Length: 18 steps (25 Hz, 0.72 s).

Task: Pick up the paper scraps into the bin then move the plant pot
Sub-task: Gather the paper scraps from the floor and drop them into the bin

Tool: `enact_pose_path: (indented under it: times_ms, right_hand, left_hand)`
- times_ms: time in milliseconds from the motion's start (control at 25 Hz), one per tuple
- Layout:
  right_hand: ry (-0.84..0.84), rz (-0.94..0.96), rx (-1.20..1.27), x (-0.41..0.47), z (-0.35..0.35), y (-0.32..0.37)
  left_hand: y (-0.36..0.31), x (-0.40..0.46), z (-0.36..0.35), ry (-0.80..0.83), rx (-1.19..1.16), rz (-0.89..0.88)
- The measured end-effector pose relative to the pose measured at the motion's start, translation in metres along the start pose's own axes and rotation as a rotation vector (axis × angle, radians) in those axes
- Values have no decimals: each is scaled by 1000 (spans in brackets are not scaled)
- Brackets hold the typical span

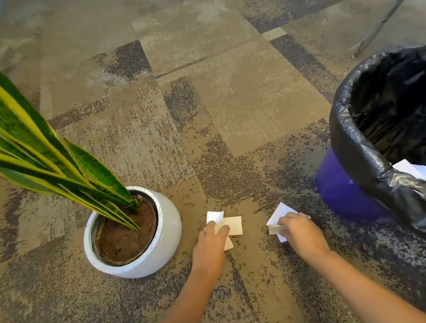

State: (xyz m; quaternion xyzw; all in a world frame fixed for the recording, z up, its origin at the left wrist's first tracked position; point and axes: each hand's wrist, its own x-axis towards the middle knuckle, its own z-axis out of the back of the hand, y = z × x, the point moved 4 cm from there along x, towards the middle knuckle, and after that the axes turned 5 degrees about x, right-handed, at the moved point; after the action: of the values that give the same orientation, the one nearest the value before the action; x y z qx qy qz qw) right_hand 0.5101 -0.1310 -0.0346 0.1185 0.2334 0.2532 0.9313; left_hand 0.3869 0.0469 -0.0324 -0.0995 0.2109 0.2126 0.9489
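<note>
We see two bare forearms rising from the lower edge of the frame — no sleeves, no gloves. The bare left hand [209, 245] wears nothing; the bare right hand [303, 233] carries a thin silver ring [305, 216].

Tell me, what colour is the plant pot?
White plant pot, clearest in the head view.

Likely an office: patterned brown-and-grey carpet tiles [199, 104] underfoot, a blue bin [350, 198] with a black liner [399, 117], a potted snake plant [23, 136] in a white pot [167, 236], a metal leg [396, 2] at the far right corner.
</note>
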Motion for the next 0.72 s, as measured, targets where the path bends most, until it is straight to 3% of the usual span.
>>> enact_pose_path:
  times_ms: [280, 520, 640, 720]
  right_hand:
    - [-185, -180, 397, -29, 12, 13]
    - [-144, -480, 1251, -62, 23, 41]
    - [-117, -463, 1497, -79, 40, 62]
    - [-114, -414, 1594, -89, 57, 75]
  left_hand:
    - [6, -47, 7, -180, -623, 162]
    - [-12, -79, 33, -169, -1318, 389]
    - [-28, -86, 57, -238, -1605, 387]
    - [-44, -94, 83, -289, -1659, 327]
